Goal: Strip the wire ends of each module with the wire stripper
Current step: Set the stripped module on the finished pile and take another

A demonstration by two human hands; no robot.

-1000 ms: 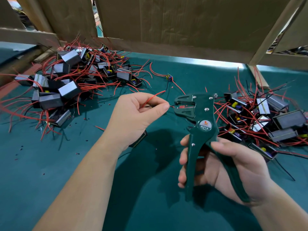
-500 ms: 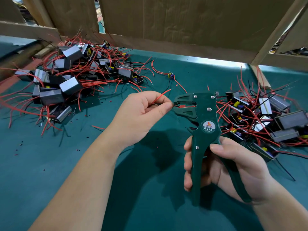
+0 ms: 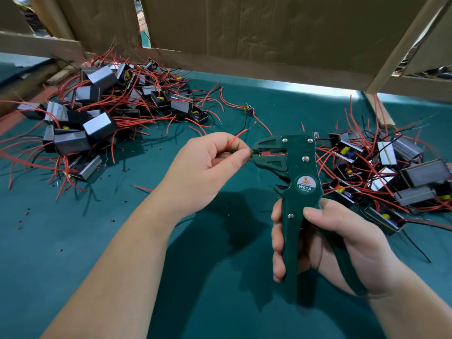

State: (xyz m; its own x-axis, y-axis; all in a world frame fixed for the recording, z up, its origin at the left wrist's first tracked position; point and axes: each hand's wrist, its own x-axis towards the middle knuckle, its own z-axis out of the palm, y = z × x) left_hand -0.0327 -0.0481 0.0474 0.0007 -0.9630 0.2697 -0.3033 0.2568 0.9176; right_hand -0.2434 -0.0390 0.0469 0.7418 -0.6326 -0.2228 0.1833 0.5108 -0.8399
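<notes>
**Wire end held at the stripper's mouth**

The fingers (image 3: 233,159) of the left hand (image 3: 203,172) pinch a red wire (image 3: 232,140) right at the mouth of the wire stripper (image 3: 296,182). The wire's free end arcs up behind the thumb. The right hand (image 3: 342,243) wraps its fingers (image 3: 277,241) round the green handles (label W01A), holding the tool upright above the counter (image 3: 73,253). Heaps of modules (image 3: 97,123) with red leads lie left and right, before a cardboard wall (image 3: 244,33).

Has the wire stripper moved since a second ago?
No, not noticeably. The wire stripper head sits at the same spot below the lone small module on the green mat, as before.
</notes>
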